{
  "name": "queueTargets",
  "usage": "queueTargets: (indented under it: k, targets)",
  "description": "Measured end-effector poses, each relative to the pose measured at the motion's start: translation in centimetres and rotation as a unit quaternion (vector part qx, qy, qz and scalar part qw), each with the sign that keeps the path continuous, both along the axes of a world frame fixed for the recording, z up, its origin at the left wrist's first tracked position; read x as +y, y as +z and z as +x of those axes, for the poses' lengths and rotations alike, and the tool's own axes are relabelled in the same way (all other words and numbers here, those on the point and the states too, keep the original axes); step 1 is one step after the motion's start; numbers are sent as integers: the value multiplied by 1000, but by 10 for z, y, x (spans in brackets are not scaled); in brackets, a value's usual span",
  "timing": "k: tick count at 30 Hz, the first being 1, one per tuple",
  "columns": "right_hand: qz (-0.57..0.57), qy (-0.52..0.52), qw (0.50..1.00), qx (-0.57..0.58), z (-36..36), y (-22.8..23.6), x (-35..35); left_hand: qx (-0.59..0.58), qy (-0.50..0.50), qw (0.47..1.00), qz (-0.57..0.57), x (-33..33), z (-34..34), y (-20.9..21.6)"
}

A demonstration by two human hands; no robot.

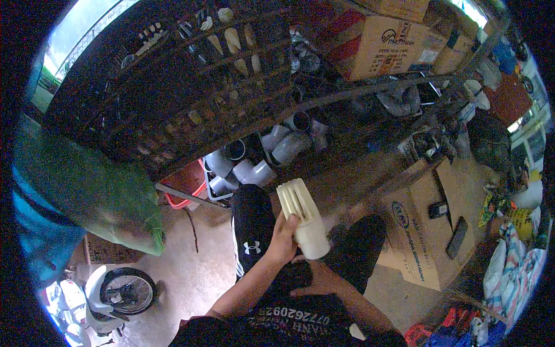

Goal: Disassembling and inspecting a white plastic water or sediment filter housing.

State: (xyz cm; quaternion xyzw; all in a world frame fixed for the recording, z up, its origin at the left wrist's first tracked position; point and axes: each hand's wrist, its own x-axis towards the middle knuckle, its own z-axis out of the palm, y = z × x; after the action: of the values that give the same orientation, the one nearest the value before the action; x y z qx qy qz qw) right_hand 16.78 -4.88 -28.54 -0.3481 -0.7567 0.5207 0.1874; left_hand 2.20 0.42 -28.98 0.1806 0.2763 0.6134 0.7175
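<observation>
My left hand (282, 238) is closed around a cream plastic pipe strainer (303, 217), a cylinder with long slots in its upper half and a smooth, wider-looking lower end. It is held tilted above my lap, slotted end away from me. Just below its smooth end is my right hand (319, 279), fingers apart and nothing seen in them. Whether a fingertip touches the strainer I cannot tell. My legs in dark trousers (252, 214) lie on either side.
Ahead stands a dark rack (191, 98) of small fittings, with grey pipe elbows (254, 172) in a crate below. Cardboard boxes (384, 46) sit above. Flattened cardboard (416, 254) on the right bears a phone (438, 210) and a dark flat object (457, 237). A green sack (92, 191) and motorbike wheel (128, 291) are left.
</observation>
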Motion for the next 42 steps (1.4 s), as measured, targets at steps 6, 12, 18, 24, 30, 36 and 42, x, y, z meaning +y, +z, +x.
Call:
queueTargets:
  k: [6, 12, 18, 24, 30, 36, 42]
  targets:
    - [34, -110, 988, -103, 41, -10, 16, 11, -24, 990, -139, 12, -15, 29]
    - [-178, -404, 837, 323, 81, 30, 55, 252, 83, 959, 99, 10, -50, 18]
    - [-68, -427, 801, 415, 38, 47, 63, 202, -58, 976, 49, 21, -27, 48]
    - [345, -202, 916, 32, 0, 103, 70, 413, -34, 890, 189, 4, -8, 27]
    - [208, -382, 896, 90, -25, 126, 106, 182, 10, 982, -44, -14, 16, 50]
    - [286, -334, 893, 94, -45, 94, 68, 344, 57, 935, 66, -1, -14, 1]
    - [138, -473, 865, 90, -23, 110, 115, 234, -44, 971, -26, -10, 17, 50]
